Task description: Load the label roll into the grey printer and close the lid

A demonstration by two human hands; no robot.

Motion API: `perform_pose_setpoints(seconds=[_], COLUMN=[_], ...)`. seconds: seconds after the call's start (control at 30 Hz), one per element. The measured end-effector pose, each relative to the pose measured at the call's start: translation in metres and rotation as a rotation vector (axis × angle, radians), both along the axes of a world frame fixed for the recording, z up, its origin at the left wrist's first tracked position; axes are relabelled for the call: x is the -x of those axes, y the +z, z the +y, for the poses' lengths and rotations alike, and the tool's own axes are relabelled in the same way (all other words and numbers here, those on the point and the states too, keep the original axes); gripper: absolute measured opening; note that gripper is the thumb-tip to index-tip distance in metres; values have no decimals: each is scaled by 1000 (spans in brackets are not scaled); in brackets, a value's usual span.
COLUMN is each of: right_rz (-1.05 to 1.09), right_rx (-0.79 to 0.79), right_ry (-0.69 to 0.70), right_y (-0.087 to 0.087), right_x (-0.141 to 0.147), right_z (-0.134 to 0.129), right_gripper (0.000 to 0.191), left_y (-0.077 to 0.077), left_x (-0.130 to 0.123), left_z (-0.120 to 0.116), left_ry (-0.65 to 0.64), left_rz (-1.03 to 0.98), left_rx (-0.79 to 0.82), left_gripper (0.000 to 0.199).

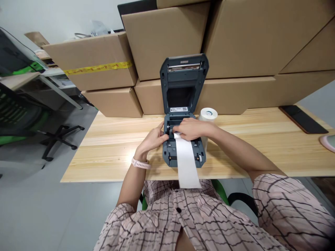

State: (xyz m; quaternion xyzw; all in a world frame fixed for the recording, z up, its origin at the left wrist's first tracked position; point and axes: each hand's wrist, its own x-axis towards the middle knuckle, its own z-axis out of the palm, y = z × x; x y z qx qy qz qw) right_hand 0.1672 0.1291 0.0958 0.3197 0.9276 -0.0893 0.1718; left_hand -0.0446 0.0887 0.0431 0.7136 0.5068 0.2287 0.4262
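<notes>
A dark grey label printer (170, 152) stands on the wooden table with its lid (183, 83) raised. A white paper strip (187, 162) comes out from under my right hand and hangs over the front of the printer past the table edge. My right hand (190, 129) reaches into the printer, fingers bent over the strip's upper end; what its fingertips grip is hidden. At the printer's left side is my left hand (154, 138), its fingers apart and touching the casing. Just right of the printer stands a white label roll (208, 114).
Cardboard boxes (167, 38) are stacked along the table's back edge. A dark phone or tablet (303, 119) lies at the right, near a partly visible round object (328, 142). An office chair (59, 137) stands on the floor at left.
</notes>
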Motion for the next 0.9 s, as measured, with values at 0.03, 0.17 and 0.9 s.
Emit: perform_pose_setpoints(seconds=[0.03, 0.17, 0.9], right_rz=[2, 130, 1038], right_rx=[23, 236, 529], right_ry=[6, 53, -808], right_y=[-1, -3, -87], right_x=[-1, -8, -226], right_z=[3, 15, -7], right_gripper=[44, 51, 53], left_y=[0, -1, 1], left_x=[1, 4, -2], left_z=[1, 1, -8], left_ry=[-24, -34, 39], left_rz=[-23, -87, -226], left_rx=[18, 42, 125], left_gripper=[83, 83, 85])
